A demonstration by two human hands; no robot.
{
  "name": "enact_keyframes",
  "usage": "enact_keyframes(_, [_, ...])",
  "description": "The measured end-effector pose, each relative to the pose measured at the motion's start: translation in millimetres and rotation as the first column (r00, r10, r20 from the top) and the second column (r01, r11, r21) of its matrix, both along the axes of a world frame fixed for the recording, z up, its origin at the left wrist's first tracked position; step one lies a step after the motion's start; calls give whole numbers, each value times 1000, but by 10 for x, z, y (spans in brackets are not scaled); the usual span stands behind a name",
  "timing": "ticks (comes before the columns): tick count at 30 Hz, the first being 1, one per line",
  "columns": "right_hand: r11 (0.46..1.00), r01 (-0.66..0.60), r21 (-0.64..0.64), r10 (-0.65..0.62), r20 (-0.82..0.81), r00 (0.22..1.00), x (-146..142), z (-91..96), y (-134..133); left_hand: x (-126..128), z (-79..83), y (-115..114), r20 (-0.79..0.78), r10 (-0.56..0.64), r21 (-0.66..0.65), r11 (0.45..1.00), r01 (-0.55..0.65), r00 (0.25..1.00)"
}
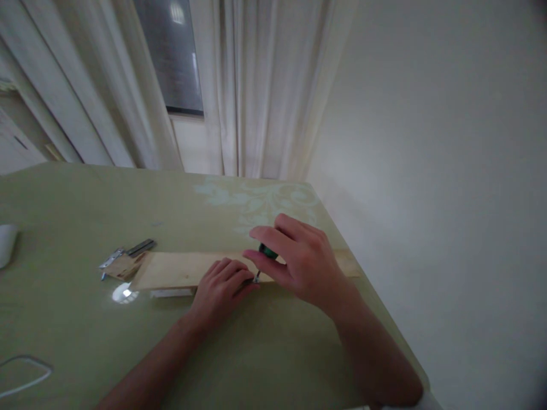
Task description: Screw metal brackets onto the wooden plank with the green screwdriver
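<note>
A long, pale wooden board [168, 269] lies across the table in the head view. My left hand [220, 289] presses on it, fingers over the top and thumb at the near edge, pinching a small dark metal piece [244, 285] there. In my right hand [305, 262] is a screwdriver [268, 251] with a green and black handle, gripped between thumb and fingers. Its thin shaft slants down to a small shiny metal part [256, 279] at the board's near edge, beside my left fingertips. My fingers hide much of the metal and the handle.
Left of the board lie a metal hinge-like part [111, 257], a dark metal strip [142, 247] and a crumpled brown packet [123, 266]. A white block [173, 293] shows under the board. A white cable [28, 376] and a white object [6, 245] are farther left. A wall borders the table's right edge.
</note>
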State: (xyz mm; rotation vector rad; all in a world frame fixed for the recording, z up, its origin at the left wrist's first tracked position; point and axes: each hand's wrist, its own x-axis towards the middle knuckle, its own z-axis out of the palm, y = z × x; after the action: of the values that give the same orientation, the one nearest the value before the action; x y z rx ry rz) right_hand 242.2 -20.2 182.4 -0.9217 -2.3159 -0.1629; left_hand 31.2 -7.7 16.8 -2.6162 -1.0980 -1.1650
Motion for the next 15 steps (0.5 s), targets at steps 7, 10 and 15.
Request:
enact_keyframes(7, [961,-222,-164,207,-104,973,61,92,-66,2,18,4,25,-26,-12,1000,26,999])
enact_keyframes(10, [956,-208,-208,191,-98,977,79,79,-16,6,20,3,20,-25,-26,999,25,999])
enact_keyframes(15, [1000,-17,-6,16,-35,999,10,-17,84,8,9,-2,16,-13,-8,1000,13,1000])
